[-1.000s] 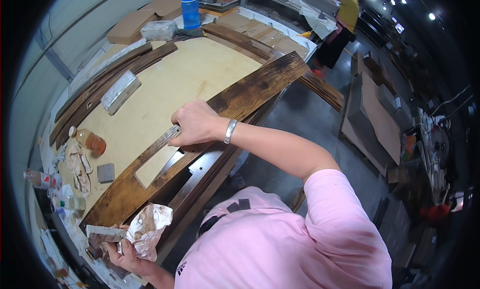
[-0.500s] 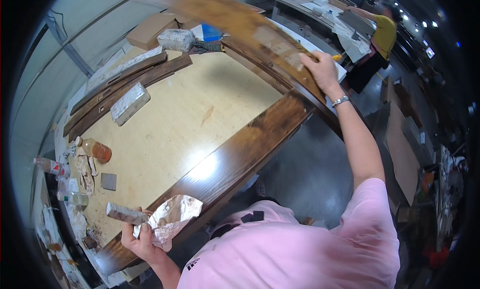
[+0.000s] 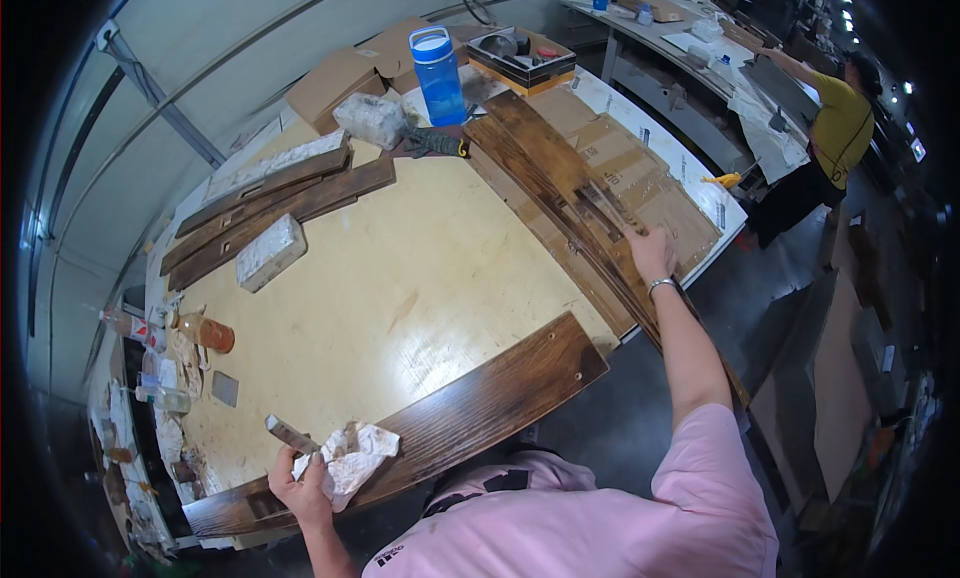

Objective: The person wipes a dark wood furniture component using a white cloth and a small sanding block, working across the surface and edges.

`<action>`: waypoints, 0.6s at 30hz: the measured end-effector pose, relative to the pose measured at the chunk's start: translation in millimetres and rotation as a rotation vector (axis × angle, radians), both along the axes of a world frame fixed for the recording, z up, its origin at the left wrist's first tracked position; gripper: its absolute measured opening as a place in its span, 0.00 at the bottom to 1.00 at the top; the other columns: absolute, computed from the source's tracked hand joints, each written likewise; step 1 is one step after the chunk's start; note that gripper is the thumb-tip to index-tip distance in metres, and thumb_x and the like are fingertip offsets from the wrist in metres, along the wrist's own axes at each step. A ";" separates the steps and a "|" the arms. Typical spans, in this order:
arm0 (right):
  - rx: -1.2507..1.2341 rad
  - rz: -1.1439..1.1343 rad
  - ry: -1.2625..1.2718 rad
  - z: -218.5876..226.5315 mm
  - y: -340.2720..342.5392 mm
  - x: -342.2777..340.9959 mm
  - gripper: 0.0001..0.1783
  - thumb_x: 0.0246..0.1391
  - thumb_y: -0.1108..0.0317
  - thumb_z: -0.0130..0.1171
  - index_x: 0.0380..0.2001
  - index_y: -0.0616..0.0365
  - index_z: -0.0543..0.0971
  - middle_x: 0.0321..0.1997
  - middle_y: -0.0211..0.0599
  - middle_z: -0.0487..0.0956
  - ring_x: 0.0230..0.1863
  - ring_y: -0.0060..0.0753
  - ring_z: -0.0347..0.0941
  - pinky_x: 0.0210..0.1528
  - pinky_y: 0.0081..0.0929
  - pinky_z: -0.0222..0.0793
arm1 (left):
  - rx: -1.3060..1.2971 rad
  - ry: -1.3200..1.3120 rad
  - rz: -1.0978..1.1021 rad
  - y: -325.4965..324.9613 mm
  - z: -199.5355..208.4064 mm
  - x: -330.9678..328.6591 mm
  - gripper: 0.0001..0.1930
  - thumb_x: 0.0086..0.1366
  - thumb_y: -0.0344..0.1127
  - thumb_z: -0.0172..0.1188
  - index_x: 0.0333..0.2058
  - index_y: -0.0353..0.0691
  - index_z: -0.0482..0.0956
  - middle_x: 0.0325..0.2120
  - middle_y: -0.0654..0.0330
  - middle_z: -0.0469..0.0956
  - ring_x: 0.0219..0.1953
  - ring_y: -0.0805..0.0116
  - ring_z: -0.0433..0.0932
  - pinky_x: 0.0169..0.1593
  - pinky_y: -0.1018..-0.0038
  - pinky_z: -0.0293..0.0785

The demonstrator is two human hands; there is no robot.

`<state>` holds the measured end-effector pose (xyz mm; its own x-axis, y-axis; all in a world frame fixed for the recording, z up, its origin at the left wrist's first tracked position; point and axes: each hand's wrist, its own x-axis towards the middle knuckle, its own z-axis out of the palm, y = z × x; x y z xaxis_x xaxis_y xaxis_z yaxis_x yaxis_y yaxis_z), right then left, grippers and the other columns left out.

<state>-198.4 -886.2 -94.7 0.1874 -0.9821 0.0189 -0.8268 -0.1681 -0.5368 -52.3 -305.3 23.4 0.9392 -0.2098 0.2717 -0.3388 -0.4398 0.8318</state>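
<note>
My left hand [image 3: 305, 485] is closed around a small grey sanding block [image 3: 290, 434] and a crumpled white cloth [image 3: 352, 456], over the left part of a glossy dark wooden board [image 3: 510, 383]. That board lies along the table's near edge. At the right, my right hand [image 3: 653, 255] grips the edge of a long dark brown wooden board [image 3: 540, 138], which rests on other boards and cardboard. Its fingertips are partly hidden against the wood.
On the pale tabletop [image 3: 400, 268], a wrapped block [image 3: 272, 252] lies near stacked dark boards [image 3: 290, 208]. A blue water bottle [image 3: 438, 76] stands behind. Bottles, including an orange-filled one [image 3: 207, 332], are at the left. A person in yellow [image 3: 842, 123] works at another table.
The long board in my right hand has come down from a raised position onto the right-hand stack. My left hand still holds the block and cloth; the view has shifted.
</note>
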 end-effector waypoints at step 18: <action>-0.069 0.334 0.263 -20.7 13.1 44.5 0.51 0.37 0.41 0.74 0.58 0.64 0.69 0.57 0.55 0.73 0.61 0.55 0.69 0.64 0.47 0.62 | 0.115 -0.098 0.052 -3.4 -4.7 -0.4 0.11 0.54 0.27 0.66 0.35 0.29 0.79 0.24 0.62 0.78 0.28 0.74 0.75 0.36 0.75 0.71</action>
<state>-153.8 -873.1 -115.5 0.5024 -0.8646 -0.0082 -0.8277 -0.4782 -0.2935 -52.7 -308.6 18.7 0.9198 -0.1962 0.3397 -0.3901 -0.5495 0.7389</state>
